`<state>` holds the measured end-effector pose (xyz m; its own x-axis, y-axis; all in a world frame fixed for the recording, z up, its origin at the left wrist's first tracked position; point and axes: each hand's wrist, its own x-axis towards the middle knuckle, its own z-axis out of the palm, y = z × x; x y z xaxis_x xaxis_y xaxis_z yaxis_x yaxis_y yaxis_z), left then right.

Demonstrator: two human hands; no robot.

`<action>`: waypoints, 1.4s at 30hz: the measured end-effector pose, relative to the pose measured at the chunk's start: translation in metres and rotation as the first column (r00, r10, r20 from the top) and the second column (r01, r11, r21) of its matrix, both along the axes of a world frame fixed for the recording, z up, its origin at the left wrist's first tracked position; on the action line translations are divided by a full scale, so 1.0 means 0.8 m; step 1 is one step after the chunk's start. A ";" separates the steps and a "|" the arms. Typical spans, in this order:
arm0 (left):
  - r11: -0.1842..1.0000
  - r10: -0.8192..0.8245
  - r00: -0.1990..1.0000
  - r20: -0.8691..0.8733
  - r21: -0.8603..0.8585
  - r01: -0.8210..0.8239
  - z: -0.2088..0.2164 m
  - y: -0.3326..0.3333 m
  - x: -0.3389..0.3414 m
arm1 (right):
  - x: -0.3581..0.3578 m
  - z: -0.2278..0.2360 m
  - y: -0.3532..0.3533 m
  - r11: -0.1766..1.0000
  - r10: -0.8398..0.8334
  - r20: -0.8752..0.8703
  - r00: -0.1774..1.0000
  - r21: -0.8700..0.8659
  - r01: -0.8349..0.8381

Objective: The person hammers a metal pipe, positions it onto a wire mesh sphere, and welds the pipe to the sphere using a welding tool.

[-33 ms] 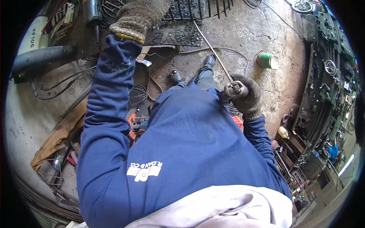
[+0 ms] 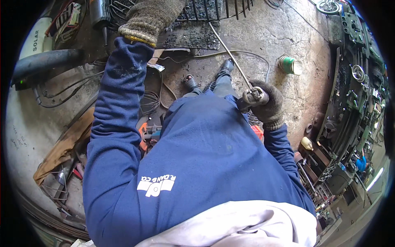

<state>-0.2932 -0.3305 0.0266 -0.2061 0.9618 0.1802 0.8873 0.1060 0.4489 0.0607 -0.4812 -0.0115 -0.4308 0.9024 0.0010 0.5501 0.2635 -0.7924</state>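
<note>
The right hand (image 2: 266, 103), in a dark knit work glove, is clenching its grip around the near end of a long thin grey metal rod (image 2: 228, 51), which is slanting away over the cracked concrete floor (image 2: 284, 33) toward a black metal grille of parallel bars (image 2: 205, 10) at the top of the view. The left hand (image 2: 154, 14), in a brownish knit glove, is reaching up to that grille's near edge; whether its grip is closing on anything cannot be told. A green and white spool (image 2: 290, 65) is lying on the floor, right of the rod and well apart from it. Black cables (image 2: 61, 92) are trailing at the left.
</note>
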 end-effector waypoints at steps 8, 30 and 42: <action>0.997 -0.077 0.994 0.077 -0.012 0.078 0.015 -0.003 -0.002 | -0.003 -0.021 0.011 0.995 0.043 0.082 0.996 0.081 -0.050; 0.989 -0.089 0.983 0.161 -0.103 0.106 0.036 -0.005 0.000 | 0.000 -0.028 0.031 0.989 0.040 0.286 0.957 0.126 -0.079; 0.996 -0.082 0.988 0.128 -0.033 0.087 0.028 -0.005 0.003 | 0.000 -0.032 0.033 0.989 0.042 0.272 0.961 0.126 -0.079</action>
<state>-0.2907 -0.3345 0.0490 -0.1424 0.9825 0.1202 0.8304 0.0525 0.5547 0.0611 -0.4549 -0.0372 -0.4853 0.8743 -0.0023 0.7171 0.3966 -0.5731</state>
